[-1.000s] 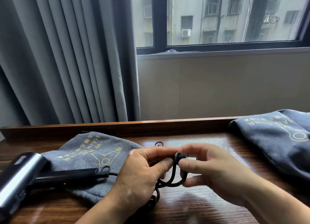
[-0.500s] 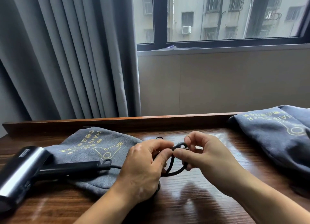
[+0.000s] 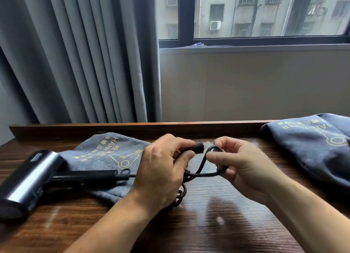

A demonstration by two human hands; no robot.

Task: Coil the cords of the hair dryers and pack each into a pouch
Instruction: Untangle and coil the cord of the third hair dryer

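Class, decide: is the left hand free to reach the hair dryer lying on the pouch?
Probably not yet: the left hand grips the plug and coiled cord, though nothing lies between it and the hair dryer.

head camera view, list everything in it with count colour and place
hair dryer: 1, black and silver, on the table at left, handle lying on a pouch
cord: 1, black, runs from the dryer handle to a loop between the hands
plug: 1, black, at the cord's end
pouches: 2, grey with yellow print, one under the dryer handle, the other at the right edge
table: 1, dark brown wood
curtain: 1, grey, back left
window: 1, dark frame, back right
left hand: pinches the plug
right hand: pinches the cord loop
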